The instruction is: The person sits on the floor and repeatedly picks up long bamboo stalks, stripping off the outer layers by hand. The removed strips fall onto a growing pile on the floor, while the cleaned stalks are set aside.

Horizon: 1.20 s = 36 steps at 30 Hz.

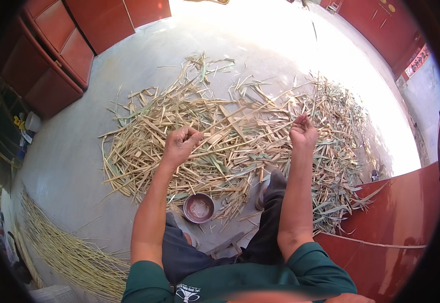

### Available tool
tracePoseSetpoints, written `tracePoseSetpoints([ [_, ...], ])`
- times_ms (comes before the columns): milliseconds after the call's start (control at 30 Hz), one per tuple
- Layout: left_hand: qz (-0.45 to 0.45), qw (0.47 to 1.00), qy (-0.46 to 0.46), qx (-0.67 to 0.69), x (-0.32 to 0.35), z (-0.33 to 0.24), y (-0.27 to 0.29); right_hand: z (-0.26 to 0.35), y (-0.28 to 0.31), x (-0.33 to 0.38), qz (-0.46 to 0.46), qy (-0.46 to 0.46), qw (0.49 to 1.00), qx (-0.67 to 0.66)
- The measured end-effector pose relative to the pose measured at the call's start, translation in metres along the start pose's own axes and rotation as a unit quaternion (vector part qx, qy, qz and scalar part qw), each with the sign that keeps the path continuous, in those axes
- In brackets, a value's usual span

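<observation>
My left hand [181, 145] is closed in a pinch, knuckles up, over the pile of dry stalk pieces and leaf husks [139, 151]. Thin pale stalks [240, 144] stretch between it and my right side; one seems to come out of my left fingers. My right hand [303, 132] is raised at about the same height, palm up, with its fingertips pressed together. What those fingertips hold is too small to make out. A dark round bowl [198, 208] with a pale inside sits on the floor between my legs, below my left hand.
A bundle of long thin greenish stalks [71, 247] lies on the floor at left. Leafy scraps [338, 146] spread at right beside a glossy red panel [391, 217]. Red padded furniture [53, 55] stands far left. My shoe and trouser leg [273, 194] reach the pile's edge.
</observation>
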<state>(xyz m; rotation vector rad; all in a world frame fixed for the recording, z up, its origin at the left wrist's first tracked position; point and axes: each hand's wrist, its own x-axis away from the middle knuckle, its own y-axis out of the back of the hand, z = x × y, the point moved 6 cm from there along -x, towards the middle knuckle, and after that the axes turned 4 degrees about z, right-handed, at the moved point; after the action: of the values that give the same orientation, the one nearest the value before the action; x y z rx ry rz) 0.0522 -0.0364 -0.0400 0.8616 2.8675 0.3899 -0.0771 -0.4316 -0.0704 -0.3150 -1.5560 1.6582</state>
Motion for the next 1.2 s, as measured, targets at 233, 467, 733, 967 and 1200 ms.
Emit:
tracePoseSetpoints([
  [233, 0.004, 1.000, -0.003, 0.011, -0.002, 0.001, -0.008, -0.098, -0.014, 0.056, 0.130, -0.220, 0.920, 0.299],
  [467, 0.095, 0.994, 0.043, 0.028, 0.007, -0.003, -0.026, -0.137, -0.041, 0.102, 0.201, -0.097, 0.813, 0.538],
  [733, -0.005, 0.998, 0.039, 0.054, 0.016, -0.008, -0.046, -0.150, -0.034, 0.114, 0.244, -0.115, 0.806, 0.527],
  [967, 0.051, 0.969, 0.150, 0.191, 0.017, 0.001, -0.035, -0.157, -0.033, 0.119, 0.320, -0.099, 0.791, 0.511],
  [1200, 0.022, 0.957, 0.150, 0.247, 0.017, -0.004, -0.023, -0.160, -0.040, 0.128, 0.351, -0.054, 0.795, 0.491],
])
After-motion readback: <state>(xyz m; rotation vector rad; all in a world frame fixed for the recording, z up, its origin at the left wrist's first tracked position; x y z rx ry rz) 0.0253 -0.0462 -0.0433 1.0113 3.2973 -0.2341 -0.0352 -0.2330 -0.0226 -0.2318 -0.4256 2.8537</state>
